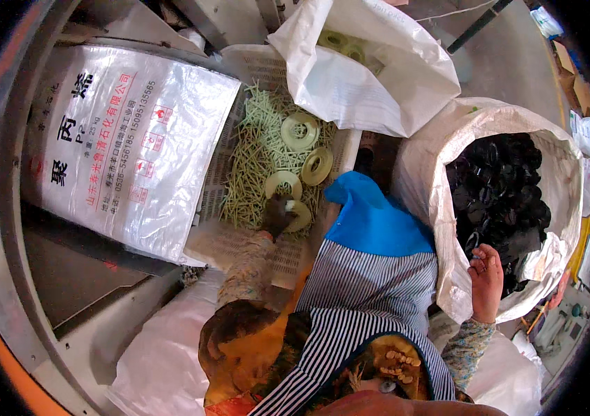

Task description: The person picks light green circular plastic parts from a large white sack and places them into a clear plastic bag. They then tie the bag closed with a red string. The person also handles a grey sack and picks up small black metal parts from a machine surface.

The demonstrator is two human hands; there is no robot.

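Observation:
My left hand (278, 214), in a dark glove, reaches into a pale perforated plastic crate (288, 267). Its fingers are closed at the edge of a pale green plastic ring (299, 218). More such rings, among them a large ring (300, 132) and a ring (317, 166), lie on a heap of thin pale green sticks (246, 170). My right hand (487, 281) is bare, at the near rim of a white woven sack (423, 163) of black round plastic parts (496, 187). Its fingers are curled together; what they pinch is too small to make out.
A white printed sack (128, 145) lies flat left of the crate. Behind it, an open white bag (378, 69) holds more green rings (336, 41). A blue and striped apron (378, 263) covers my lap. Pale plastic bags (163, 347) flank me below.

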